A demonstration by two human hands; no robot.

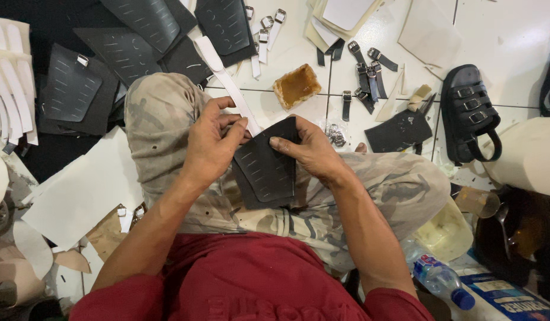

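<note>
I sit cross-legged on a tiled floor. A black slotted sole-shaped piece (264, 169) rests on my lap. My left hand (211, 142) pinches a long white strap (227, 80) where it meets the top edge of the black piece. My right hand (310, 148) grips that piece's upper right edge, thumb on its face. The strap runs up and away to the left over my knee.
More black slotted pieces (126, 50) and white straps (10, 89) lie at the upper left. Buckled straps (364, 74), a tub of amber glue (296, 86), scissors (426, 104) and a finished black sandal (468, 113) sit ahead. A water bottle (438, 279) lies at the lower right.
</note>
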